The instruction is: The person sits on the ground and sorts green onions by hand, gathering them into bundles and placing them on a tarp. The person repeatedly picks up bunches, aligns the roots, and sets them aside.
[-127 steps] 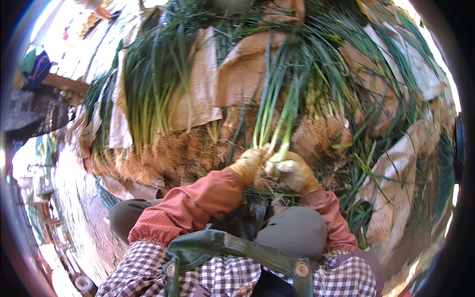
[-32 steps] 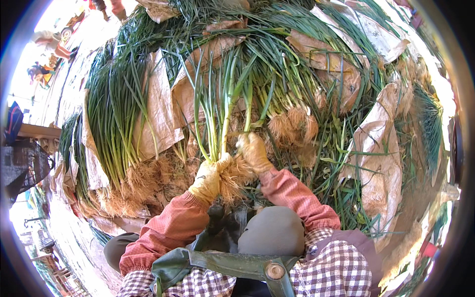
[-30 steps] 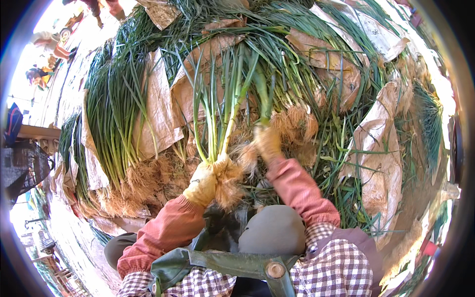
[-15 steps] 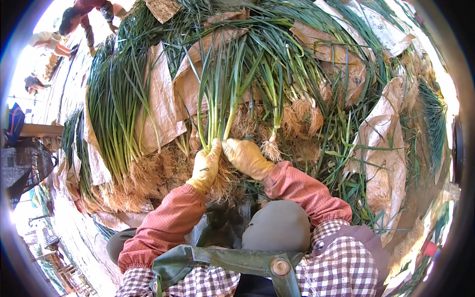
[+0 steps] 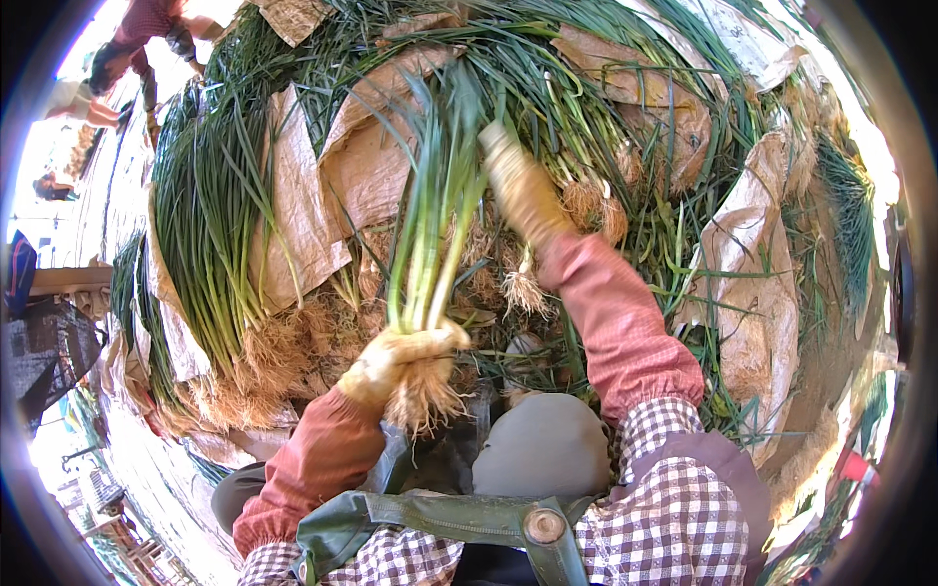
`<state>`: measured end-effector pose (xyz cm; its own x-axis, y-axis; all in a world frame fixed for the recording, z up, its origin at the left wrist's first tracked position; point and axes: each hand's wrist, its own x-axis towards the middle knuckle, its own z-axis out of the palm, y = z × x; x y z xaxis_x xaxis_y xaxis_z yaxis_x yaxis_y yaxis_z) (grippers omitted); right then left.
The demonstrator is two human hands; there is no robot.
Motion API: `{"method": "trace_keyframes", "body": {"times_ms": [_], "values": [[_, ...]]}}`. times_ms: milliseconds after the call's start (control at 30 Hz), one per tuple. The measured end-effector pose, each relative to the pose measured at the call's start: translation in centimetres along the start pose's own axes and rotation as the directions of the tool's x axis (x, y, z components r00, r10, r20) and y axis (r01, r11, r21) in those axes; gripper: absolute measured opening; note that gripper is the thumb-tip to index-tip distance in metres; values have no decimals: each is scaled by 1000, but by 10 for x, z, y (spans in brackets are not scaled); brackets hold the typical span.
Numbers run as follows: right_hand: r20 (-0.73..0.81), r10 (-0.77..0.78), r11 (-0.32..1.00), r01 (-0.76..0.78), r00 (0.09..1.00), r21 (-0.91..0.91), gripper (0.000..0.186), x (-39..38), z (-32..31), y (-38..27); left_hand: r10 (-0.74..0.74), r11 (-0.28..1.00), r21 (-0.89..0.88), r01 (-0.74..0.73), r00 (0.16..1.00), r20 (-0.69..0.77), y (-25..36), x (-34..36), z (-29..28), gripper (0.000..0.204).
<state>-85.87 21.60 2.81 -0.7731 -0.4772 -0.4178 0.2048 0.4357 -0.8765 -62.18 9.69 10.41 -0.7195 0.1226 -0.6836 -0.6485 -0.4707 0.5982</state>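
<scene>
My left hand [image 5: 401, 354], in a dirty yellow glove, grips a bunch of green onions [image 5: 435, 225] just above its sandy roots, and the leaves stand up and away from me. My right hand [image 5: 520, 186], gloved the same way, is stretched forward beside the upper leaves of the bunch; blur hides whether it holds anything. Red sleeves cover both forearms.
Rows of green onions [image 5: 210, 234] lie with roots toward me on tan sacks [image 5: 293, 215]. More sacking [image 5: 757, 283] lies at the right. Another person in red [image 5: 137, 39] bends at the far upper left. My knee [image 5: 542, 444] is below the hands.
My right hand has left the bunch's base and reached forward and up along the leaves. My left hand has stayed low, still gripping the bunch.
</scene>
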Motion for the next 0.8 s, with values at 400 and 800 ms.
{"method": "trace_keyframes", "body": {"times_ms": [400,800], "values": [[-54,73,925,-88,996,-370,35,-42,15,105,87,992,-66,-103,974,-211,-15,22,-3,40],[104,-188,961,204,977,-185,44,-77,82,70,76,992,-64,-110,916,-393,-18,32,10,16]]}}
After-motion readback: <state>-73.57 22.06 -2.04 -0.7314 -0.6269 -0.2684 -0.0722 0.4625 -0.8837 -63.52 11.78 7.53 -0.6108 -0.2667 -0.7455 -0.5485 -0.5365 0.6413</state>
